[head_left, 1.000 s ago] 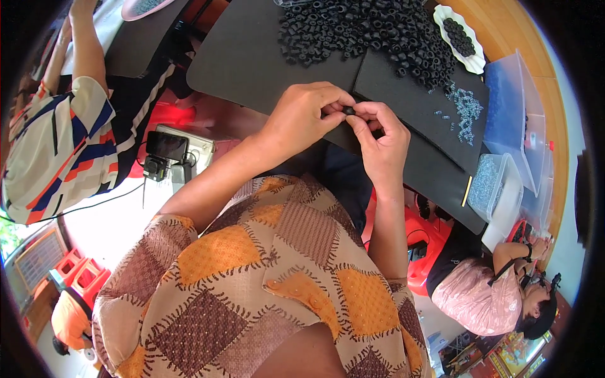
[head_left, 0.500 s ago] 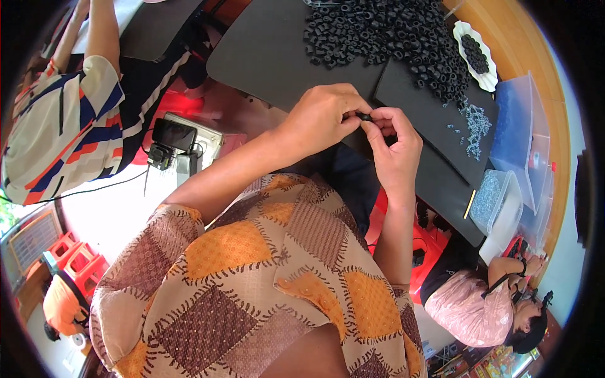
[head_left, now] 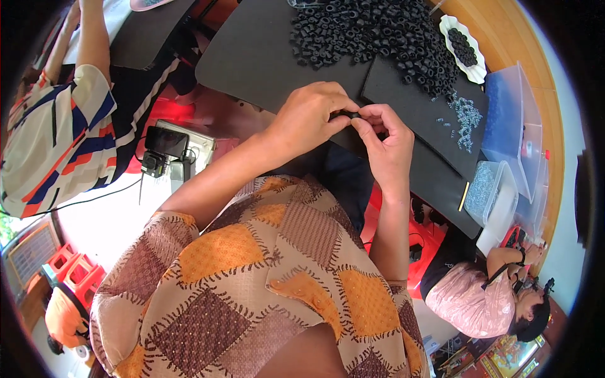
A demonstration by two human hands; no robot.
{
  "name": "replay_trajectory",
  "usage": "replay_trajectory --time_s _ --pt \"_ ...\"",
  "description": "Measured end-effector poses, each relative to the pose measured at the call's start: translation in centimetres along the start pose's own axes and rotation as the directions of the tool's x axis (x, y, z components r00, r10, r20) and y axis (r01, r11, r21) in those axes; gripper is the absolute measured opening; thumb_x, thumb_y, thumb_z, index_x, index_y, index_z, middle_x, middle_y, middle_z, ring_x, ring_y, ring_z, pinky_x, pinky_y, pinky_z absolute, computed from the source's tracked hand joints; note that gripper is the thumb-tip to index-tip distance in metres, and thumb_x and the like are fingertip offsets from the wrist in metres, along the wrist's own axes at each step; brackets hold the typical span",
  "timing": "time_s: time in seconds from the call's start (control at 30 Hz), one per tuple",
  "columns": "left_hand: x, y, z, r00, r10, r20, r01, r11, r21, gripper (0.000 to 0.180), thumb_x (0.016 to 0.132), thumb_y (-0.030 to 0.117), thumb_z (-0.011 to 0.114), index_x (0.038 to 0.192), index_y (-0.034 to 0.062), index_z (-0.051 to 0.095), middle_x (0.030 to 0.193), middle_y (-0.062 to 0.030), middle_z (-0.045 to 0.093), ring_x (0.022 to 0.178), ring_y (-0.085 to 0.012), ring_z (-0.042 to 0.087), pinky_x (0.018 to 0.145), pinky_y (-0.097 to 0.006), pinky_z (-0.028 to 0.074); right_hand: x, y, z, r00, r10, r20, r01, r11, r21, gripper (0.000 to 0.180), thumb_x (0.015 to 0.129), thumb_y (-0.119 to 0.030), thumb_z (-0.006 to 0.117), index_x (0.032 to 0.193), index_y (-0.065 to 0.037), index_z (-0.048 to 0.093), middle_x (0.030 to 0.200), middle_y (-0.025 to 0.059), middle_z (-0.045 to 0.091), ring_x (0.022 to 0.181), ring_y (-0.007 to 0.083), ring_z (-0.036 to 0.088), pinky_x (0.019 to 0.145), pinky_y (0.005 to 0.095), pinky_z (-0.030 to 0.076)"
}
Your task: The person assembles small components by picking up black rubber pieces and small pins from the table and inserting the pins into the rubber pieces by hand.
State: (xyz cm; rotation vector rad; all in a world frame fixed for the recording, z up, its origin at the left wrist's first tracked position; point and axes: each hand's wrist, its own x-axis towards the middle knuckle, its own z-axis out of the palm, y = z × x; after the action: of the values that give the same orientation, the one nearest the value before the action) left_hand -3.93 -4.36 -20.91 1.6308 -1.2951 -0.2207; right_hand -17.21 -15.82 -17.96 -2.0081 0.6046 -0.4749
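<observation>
My left hand (head_left: 313, 113) and my right hand (head_left: 386, 137) meet over the near edge of the dark table. Between their fingertips is a small black plastic part (head_left: 353, 115), mostly covered by the fingers. Both hands pinch it, thumbs and forefingers closed. Beyond them lies a big heap of short black tubular parts (head_left: 372, 31). To the right, small metal coil springs (head_left: 467, 123) are scattered on a flat black board (head_left: 413, 107). Whether a spring is inside the held part cannot be made out.
A white scalloped dish (head_left: 480, 68) of black parts stands at the far right. Right of the board are a clear tub of springs (head_left: 484, 189), a larger translucent bin (head_left: 512, 120) and a thin yellow stick (head_left: 464, 196). Other people sit at left (head_left: 57, 145) and lower right (head_left: 469, 302).
The view has shifted slightly, so the table and its things appear a little further left. Both hands keep their pinch on the small black part, with little finger movement.
</observation>
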Motion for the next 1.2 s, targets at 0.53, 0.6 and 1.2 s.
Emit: replay_trajectory --time_s 0.53,0.6,1.2 --pt "0.2 0.4 0.1 0.996 -0.084 0.020 0.084 0.996 0.005 0.016 0.073 0.009 0.074 0.088 0.0047 0.073 0.088 -0.0074 0.066 0.085 -0.0266 0.061 0.077 -0.038 0.051 3.1 -3.3 -0.5 0.966 -0.255 -0.034 0.099 0.244 0.965 0.034 0.101 -0.021 0.044 0.070 -0.008 0.039 0.057 -0.0040 0.029 0.048 0.0081 0.019 0.047 0.0288 0.018" --pt "0.0 0.1 0.2 0.999 -0.042 0.008 0.042 0.999 0.019 0.015 0.073 0.009 0.074 0.088 0.0044 0.073 0.088 -0.0075 0.066 0.086 -0.0266 0.061 0.076 -0.038 0.051 2.3 -4.5 -1.3 0.937 -0.338 -0.084 0.159 0.201 0.967 0.033 0.099 -0.024 0.046 0.071 -0.009 0.037 0.054 -0.0025 0.028 0.046 0.0102 0.020 0.046 0.0300 0.018" --pt "0.4 0.1 0.0 0.999 0.001 0.054 -0.007 0.994 0.106 0.017 0.074 0.007 0.074 0.091 0.0054 0.073 0.089 -0.0078 0.068 0.081 -0.0261 0.064 0.072 -0.035 0.052 2.6 -1.2 -3.6 0.931 -0.210 -0.300 0.363 0.631 0.686 0.023 0.089 -0.005 0.057 0.067 -0.003 0.049 0.059 -0.0020 0.039 0.052 0.0063 0.033 0.048 0.0250 0.024"
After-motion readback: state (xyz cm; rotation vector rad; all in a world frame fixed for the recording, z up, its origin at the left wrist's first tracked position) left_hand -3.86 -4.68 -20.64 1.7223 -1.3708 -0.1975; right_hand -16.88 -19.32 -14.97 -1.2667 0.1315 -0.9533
